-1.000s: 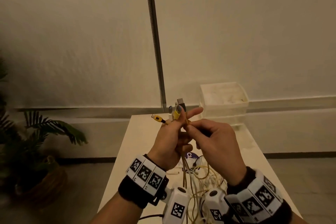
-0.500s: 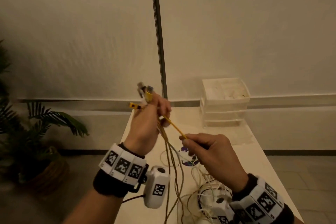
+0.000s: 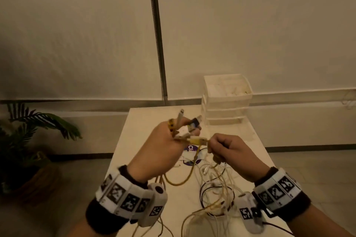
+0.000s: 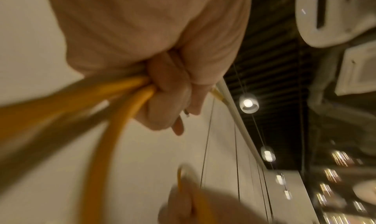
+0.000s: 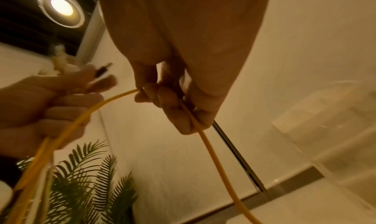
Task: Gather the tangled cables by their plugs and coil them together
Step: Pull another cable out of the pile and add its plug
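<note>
Above the middle of the desk [image 3: 134,121], my left hand [image 3: 161,148] is raised with its fingers curled tight around a bundle of cable ends. Several plugs [image 3: 185,123] fan out above the fist: a pale one pointing up, a dark one with a blue patch tilted to the right, and a yellow one at the knuckles. From the left wrist view, thick yellow cables [image 4: 114,89] run out from under my curled fingers [image 4: 167,98] and drop away below.

Just to the right, and close to the left hand, my right hand [image 3: 231,152] pinches a yellow plug [image 3: 198,141] between thumb and forefinger, its tip pointing towards the left fist. I cannot tell whether plug and fist touch. From the right wrist view, one thin yellow cable [image 5: 211,148] passes through my closed fingers [image 5: 168,105], one end arching over to the left hand and the other hanging down.

Below both hands, that yellow cable sags in a loop [image 3: 185,177] above the desk. Beneath it lies the tangle of cables [image 3: 215,188], pale, yellow and black strands looped over each other, spreading towards the near edge between my wrists. A round purple and white label [image 3: 190,148] lies under them.

Both wrists wear dark bands [image 3: 123,196] with black and white square markers and a small white camera.

At the far right corner of the desk stands a white set of plastic drawers [image 3: 227,100]. Behind it is a plain wall with a thin metal strip [image 3: 157,32] running upright. On the floor to the left is a potted palm [image 3: 28,140].
</note>
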`<act>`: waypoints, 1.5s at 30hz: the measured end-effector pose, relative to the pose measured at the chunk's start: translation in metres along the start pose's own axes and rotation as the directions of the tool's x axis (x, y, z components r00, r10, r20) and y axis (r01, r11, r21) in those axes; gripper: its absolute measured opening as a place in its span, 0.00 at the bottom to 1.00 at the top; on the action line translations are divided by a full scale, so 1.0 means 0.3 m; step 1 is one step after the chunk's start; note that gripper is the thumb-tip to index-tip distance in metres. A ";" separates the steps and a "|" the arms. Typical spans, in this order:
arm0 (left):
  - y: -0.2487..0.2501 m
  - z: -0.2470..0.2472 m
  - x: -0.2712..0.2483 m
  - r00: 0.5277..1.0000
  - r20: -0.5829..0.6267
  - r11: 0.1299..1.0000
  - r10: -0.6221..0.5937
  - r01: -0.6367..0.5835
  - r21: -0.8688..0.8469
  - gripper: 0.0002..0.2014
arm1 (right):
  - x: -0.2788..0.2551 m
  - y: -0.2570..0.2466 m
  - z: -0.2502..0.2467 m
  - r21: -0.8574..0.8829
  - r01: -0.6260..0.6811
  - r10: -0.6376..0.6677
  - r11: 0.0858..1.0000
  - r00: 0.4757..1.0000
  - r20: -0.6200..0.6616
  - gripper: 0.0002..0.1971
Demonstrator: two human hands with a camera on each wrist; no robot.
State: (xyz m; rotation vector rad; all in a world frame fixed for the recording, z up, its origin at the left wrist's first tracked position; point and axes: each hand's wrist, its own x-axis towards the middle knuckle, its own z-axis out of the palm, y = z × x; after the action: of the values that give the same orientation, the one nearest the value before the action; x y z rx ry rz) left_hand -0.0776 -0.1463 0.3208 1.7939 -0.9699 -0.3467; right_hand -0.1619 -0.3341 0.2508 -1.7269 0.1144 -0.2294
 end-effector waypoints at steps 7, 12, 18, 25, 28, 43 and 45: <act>-0.036 0.077 0.036 0.999 -0.016 0.973 0.045 -0.040 0.227 0.14 | 0.002 -0.079 0.015 -0.019 0.025 -0.025 0.999 1.000 0.002 0.11; -0.008 0.023 0.048 0.969 -0.228 0.986 0.096 -0.061 0.156 0.11 | -0.027 -0.079 -0.012 0.052 0.065 -0.067 0.997 0.997 0.033 0.15; 0.031 -0.194 0.077 0.757 -0.649 0.983 0.075 -0.164 -0.077 0.10 | -0.067 0.039 -0.020 0.017 -0.036 0.035 0.999 0.999 0.018 0.14; -0.002 -0.111 0.042 0.877 -0.438 0.942 0.197 -0.045 0.333 0.11 | -0.064 0.050 0.000 0.032 -0.072 0.073 0.997 0.996 -0.047 0.16; 0.011 -0.014 0.013 0.964 -0.146 0.936 0.223 -0.170 0.307 0.19 | -0.051 -0.009 0.008 -0.007 -0.045 0.044 0.999 0.999 -0.029 0.16; -0.028 0.006 0.060 0.953 -0.275 0.969 0.128 -0.062 0.239 0.15 | -0.016 -0.114 -0.043 0.038 0.010 -0.014 0.999 0.993 0.115 0.12; -0.038 -0.048 0.072 0.905 -0.417 0.991 0.084 -0.033 0.128 0.15 | -0.029 -0.077 -0.058 0.023 -0.018 0.016 1.000 0.995 0.101 0.13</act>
State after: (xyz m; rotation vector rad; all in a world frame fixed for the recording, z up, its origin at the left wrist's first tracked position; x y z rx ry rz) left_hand -0.0495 -0.1514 0.3213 1.8386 -0.7431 0.1412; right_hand -0.1753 -0.3452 0.2755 -1.7101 0.0525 -0.1302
